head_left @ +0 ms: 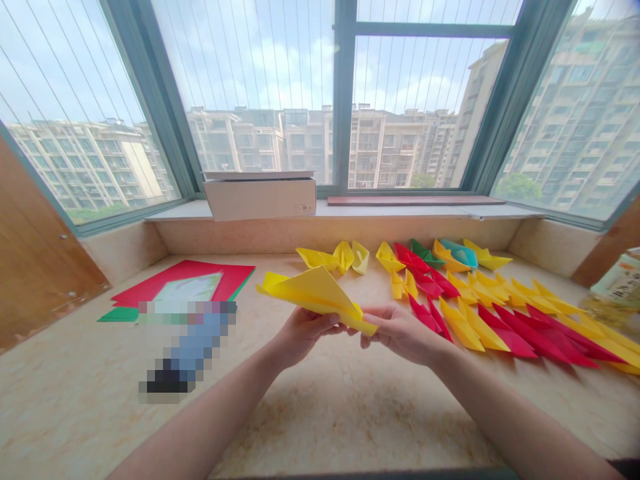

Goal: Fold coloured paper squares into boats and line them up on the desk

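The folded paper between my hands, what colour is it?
The folded paper is yellow, seen best in the head view.

You can't read any words or numbers here. The white box (pixel 260 200) by the window has tiny dark print and a little square mark near its low right corner, too small for you to read. On your far right, the label (pixel 623 277) on the see-through jar (pixel 613 310) has dark writing, but it is too blurry to read.
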A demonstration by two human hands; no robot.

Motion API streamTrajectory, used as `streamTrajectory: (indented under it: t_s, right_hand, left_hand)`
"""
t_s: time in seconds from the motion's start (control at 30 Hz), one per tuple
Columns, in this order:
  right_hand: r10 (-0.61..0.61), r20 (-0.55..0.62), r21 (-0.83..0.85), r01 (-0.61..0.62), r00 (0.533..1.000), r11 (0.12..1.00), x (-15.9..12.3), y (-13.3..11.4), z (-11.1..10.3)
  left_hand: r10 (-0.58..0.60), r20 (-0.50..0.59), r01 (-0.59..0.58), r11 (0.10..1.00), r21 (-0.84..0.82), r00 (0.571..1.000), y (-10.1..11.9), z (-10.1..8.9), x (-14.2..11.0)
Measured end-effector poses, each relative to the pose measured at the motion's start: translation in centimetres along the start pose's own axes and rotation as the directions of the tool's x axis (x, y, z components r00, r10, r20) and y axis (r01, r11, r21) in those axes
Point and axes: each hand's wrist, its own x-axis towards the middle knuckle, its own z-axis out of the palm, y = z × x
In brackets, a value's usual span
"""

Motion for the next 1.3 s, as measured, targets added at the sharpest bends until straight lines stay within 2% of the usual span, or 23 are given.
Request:
streamTrajectory:
  t_s: [0.13, 0.27, 0.4, 0.63, 0.77, 0.9, 1.03, 1.2, 1.3]
  right_hand:
    - [-0.035, 0.019, -0.179, 0.038, 0.999, 0.983, 0.0, -0.1, -0.3]
    - [-0.067, -0.056, -0.295, 0.047, 0.996, 0.954, 0.2, 0.3, 0.0]
    - [-0.117, -0.144, -0.327, 0.065, 0.983, 0.943, 0.5, 0.8, 0.3]
    - [-0.106, -0.157, -0.318, 0.052, 0.982, 0.947, 0.5, 0.8, 0.4]
    - [-0.076, -0.182, -0.298, 0.018, 0.980, 0.954, 0.5, 1.1, 0.4]
    - [-0.048, -0.251, -0.380, -0.053, 0.967, 0.924, 0.5, 1.4, 0.3]
    - [-0.086, -0.269, -0.425, -0.039, 0.959, 0.904, 0.3, 1.3, 0.8]
    - [-0.201, -0.224, -0.391, 0.101, 0.954, 0.915, 0.3, 1.0, 1.6]
    - [-0.245, -0.294, -0.352, 0.134, 0.924, 0.926, 0.3, 1.2, 1.9]
  left_hand:
    - [-0.001, 0.072, -0.001, 1.000, 0.024, 0.997, 0.3, 0.2, 0.0]
    - [0.004, 0.028, -0.006, 0.998, 0.055, 1.000, 0.3, 0.0, 0.2]
    - [0.004, -0.038, 0.000, 0.996, 0.093, 0.999, 0.2, -0.1, 0.4]
    - [-0.025, -0.054, 0.032, 0.992, 0.121, 0.998, 0.2, -0.2, 0.3]
    - [-0.045, -0.001, 0.045, 0.991, 0.125, 0.999, 0.0, -0.4, 0.1]
    - [-0.027, 0.037, 0.022, 0.989, 0.148, 0.999, -0.5, -0.3, 0.0]
    - [-0.030, -0.083, 0.039, 0.994, 0.104, 0.996, -1.2, 0.0, 0.1]
    - [0.008, -0.213, -0.002, 1.000, 0.026, 0.977, -0.9, 0.6, 0.5]
    - [0.052, -0.297, -0.059, 0.998, -0.015, 0.954, -0.6, 0.6, 0.7]
